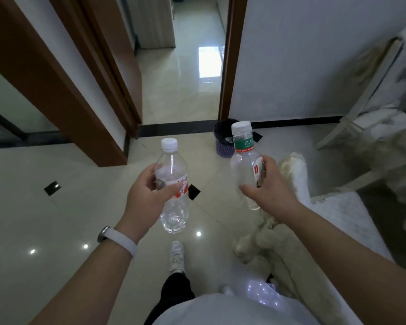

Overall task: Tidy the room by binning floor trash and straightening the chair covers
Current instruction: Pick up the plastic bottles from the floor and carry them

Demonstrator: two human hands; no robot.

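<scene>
My left hand (148,193) grips a clear plastic bottle with a red label (172,207) and a white cap, held upright above the floor. My right hand (270,186) grips a second clear bottle with a green label (243,146), also upright and white-capped. Just behind the green-label bottle, a small purple trash bin (222,141) with a dark liner stands on the floor by the doorway. To the right sits a chair (366,95) with a pale, rumpled cover (384,146) hanging over it.
A cream fluffy throw (291,231) lies along white furniture at my right. An open doorway (185,78) with brown frames leads to a hallway ahead. Glossy tiled floor (56,219) spreads to the left. My white shoe (177,256) is below the bottles.
</scene>
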